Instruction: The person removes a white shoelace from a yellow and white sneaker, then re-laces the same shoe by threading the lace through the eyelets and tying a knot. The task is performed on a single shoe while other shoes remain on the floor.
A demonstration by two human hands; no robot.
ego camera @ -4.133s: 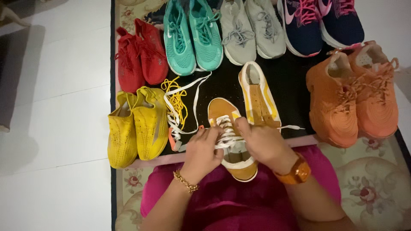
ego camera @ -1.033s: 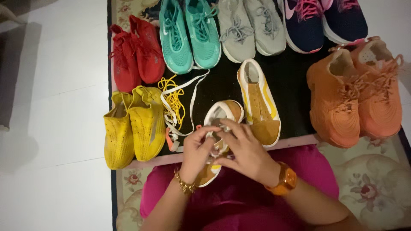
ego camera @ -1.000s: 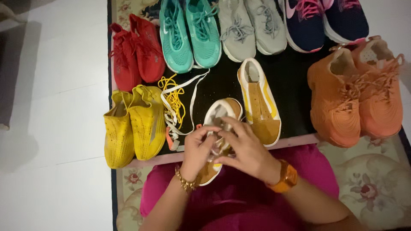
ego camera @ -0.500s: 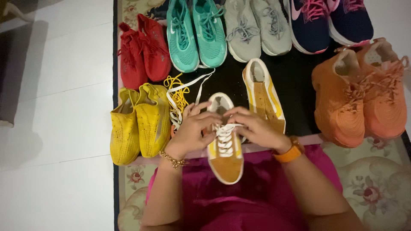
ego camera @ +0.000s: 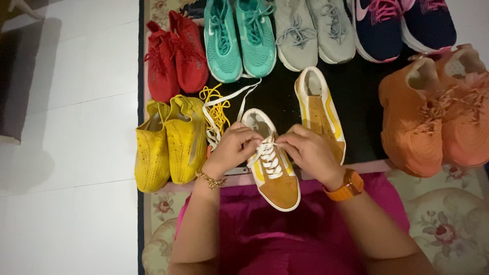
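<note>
A mustard-brown sneaker [ego camera: 277,186] with white laces lies on my lap, toe pointing toward me. My left hand [ego camera: 232,148] pinches the white lace at the left of the shoe's tongue. My right hand [ego camera: 308,152], with an orange watch on its wrist, grips the lace on the right side. The matching sneaker [ego camera: 321,109] without laces lies on the black mat just beyond my right hand.
Pairs of shoes line the black mat [ego camera: 356,102]: yellow [ego camera: 168,142], red [ego camera: 175,58], teal [ego camera: 239,35], grey [ego camera: 313,30], navy with pink laces [ego camera: 402,25], orange [ego camera: 438,112]. Loose yellow and white laces [ego camera: 216,112] lie by the yellow pair. White tile floor [ego camera: 71,127] is on the left.
The sneaker has been turned from heel-near to toe-near on my lap. Both hands have shifted to the top of the lacing, and the view has drifted slightly.
</note>
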